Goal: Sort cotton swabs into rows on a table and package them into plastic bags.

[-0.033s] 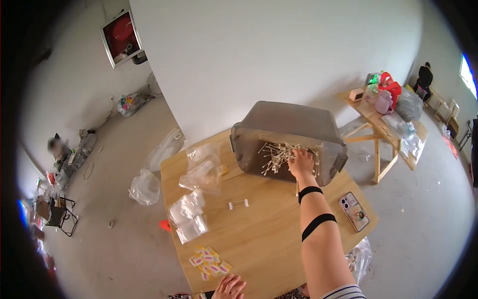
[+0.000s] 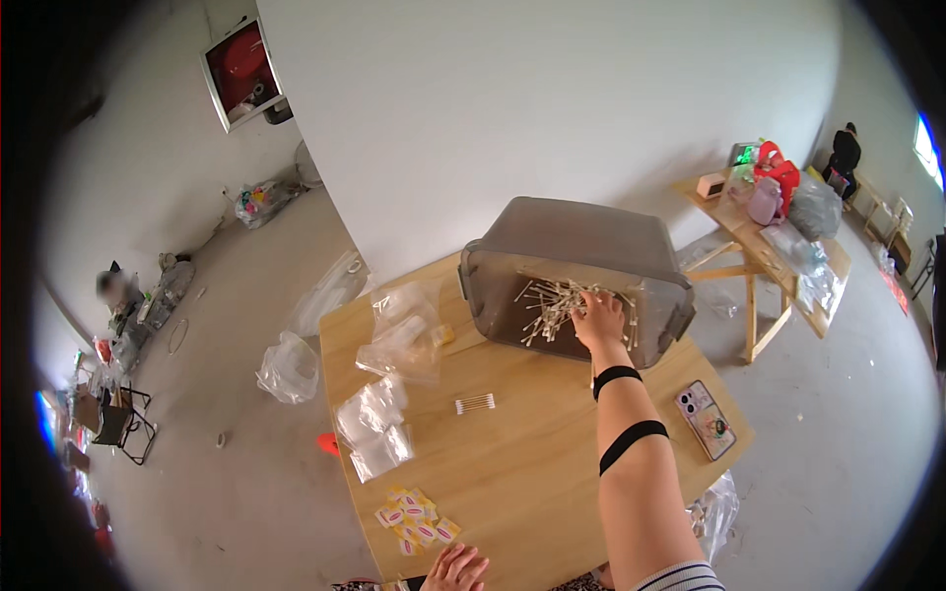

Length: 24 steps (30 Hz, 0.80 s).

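Observation:
A translucent grey plastic bin point(image 2: 581, 231) lies on its side at the far edge of the wooden table point(image 2: 532, 463), its mouth toward me. Loose cotton swabs point(image 2: 548, 307) are heaped inside. My right hand point(image 2: 599, 320) reaches into the mouth, fingers curled down onto the right part of the heap; the fingertips are partly hidden among the swabs. A small row of cotton swabs point(image 2: 475, 404) lies side by side mid-table. My left hand point(image 2: 455, 569) rests at the near edge, fingers stretched out and holding nothing, beside a pile of small yellow-and-white printed cards point(image 2: 416, 519).
Clear plastic bags point(image 2: 374, 428) lie along the table's left side. A phone point(image 2: 706, 421) in a patterned case is at the right. Behind on the right, a folding wooden table point(image 2: 759, 236) carries bags and a pink bottle. More plastic bags point(image 2: 289, 369) lie on the floor.

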Tool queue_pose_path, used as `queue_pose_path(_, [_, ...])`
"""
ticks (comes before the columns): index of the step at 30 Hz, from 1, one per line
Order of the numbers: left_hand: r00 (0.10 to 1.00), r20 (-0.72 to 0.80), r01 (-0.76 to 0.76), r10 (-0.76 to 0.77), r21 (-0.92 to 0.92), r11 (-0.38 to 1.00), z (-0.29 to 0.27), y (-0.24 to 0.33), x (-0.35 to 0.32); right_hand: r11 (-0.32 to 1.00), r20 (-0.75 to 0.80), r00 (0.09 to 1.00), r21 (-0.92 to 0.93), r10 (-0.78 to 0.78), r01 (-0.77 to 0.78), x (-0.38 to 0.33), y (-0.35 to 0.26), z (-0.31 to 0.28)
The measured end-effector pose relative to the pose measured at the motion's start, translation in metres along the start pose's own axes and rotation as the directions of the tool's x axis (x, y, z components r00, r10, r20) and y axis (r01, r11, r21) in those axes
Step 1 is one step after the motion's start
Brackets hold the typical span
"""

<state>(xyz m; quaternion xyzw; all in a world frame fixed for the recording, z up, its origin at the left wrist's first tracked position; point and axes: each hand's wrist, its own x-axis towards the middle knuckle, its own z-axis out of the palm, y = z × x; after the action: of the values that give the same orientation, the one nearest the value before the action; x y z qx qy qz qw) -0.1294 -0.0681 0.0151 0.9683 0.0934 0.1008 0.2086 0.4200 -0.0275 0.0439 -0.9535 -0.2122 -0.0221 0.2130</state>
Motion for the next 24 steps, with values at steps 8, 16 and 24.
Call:
queue_pose_path(8, [0.999, 0.041, 0.004, -0.005, 0.019, 1.0, 0.006, -0.003, -0.002, 0.999, -0.051, 0.999, 0.033, -0.002, 0.003, 0.04, 0.001, 0.024])
queue_pose_path(16, [0.998, 0.061, -0.02, 0.018, 0.034, 0.999, 0.001, -0.001, 0.003, 0.998, 0.073, 0.997, 0.057, -0.016, 0.012, 0.046, -0.02, 0.046])
queue_pose_path(24, [0.998, 0.056, -0.029, 0.027, 0.034, 0.999, 0.005, 0.002, 0.002, 0.965, -0.059, 0.97, 0.097, -0.238, 0.243, 0.016, -0.031, 0.057])
